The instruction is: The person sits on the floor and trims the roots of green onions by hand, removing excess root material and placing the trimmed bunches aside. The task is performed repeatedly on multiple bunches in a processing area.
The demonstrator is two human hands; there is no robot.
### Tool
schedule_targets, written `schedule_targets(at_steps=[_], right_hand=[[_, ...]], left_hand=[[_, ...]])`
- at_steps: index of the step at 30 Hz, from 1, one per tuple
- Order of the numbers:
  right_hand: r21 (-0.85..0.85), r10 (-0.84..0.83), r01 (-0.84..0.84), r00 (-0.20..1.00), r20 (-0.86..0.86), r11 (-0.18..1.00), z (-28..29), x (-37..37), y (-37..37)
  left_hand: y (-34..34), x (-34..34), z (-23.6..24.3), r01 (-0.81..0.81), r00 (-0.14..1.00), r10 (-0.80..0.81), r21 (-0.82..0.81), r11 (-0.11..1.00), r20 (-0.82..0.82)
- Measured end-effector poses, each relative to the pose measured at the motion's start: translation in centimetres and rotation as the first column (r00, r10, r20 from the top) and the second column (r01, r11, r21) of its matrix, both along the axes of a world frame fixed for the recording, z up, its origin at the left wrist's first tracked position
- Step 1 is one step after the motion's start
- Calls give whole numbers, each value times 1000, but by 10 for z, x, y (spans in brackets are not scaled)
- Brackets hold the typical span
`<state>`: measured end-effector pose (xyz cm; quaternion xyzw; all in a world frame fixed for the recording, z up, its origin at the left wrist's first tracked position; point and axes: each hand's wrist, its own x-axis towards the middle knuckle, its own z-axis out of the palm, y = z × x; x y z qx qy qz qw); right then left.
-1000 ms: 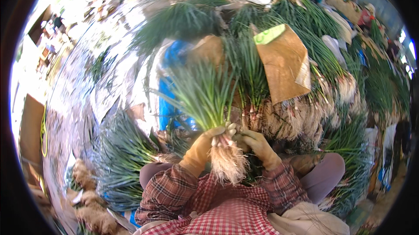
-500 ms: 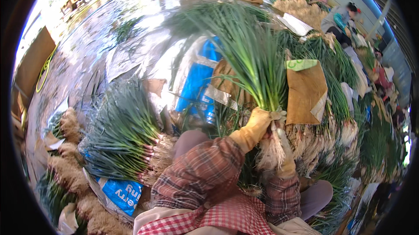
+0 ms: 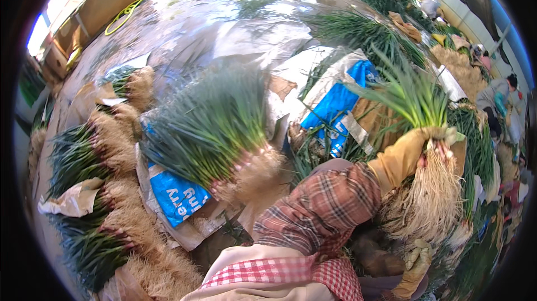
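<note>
My gloved left hand (image 3: pixel 417 147) is closed round a bunch of green onions (image 3: pixel 418 100), just below the leaves. The leaves point up and away, while long pale roots (image 3: pixel 428 200) hang below my fist. Lower down, near my right knee, my gloved right hand (image 3: pixel 417 264) is apart from the bunch. Its fingers point up and look loosely stretched, with nothing visible in them. To the left of my left arm lies a large pile of green onions (image 3: pixel 210 125), its roots (image 3: pixel 254 175) turned toward me.
Several root-ended bundles (image 3: pixel 120 200) line the far left. A blue and white sack (image 3: pixel 341 105) lies ahead, another blue sack (image 3: pixel 173 195) under the pile. More green onions (image 3: pixel 369 32) lie beyond. A person (image 3: pixel 498 102) sits at the far right; a yellow hose (image 3: pixel 126 13) lies far left.
My right hand has let go of the bunch and dropped toward my knee. My left hand still grips it, with more roots hanging in view. The view has swung left.
</note>
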<state>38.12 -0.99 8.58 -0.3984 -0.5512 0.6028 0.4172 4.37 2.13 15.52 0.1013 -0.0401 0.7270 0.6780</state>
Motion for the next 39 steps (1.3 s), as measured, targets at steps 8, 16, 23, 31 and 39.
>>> schedule_targets(at_steps=[8,16,23,31,39], right_hand=[[-39,220,-219,975,21,975,-21,-41,27],[-54,298,-294,929,220,954,-46,-75,33],[-154,260,-219,900,349,963,-68,-85,30],[-46,171,-181,773,611,982,-66,-88,11],[-543,605,-283,495,623,790,-93,-108,41]], left_hand=[[-203,-131,69,-574,661,571,161,803,-487],[-429,-203,43,-904,-171,461,325,279,-871],[-547,-207,-162,-990,127,417,-139,2,-900],[-548,-107,-454,-764,559,479,-645,-21,-677],[-554,-128,-468,-523,722,423,-832,-184,-547]])
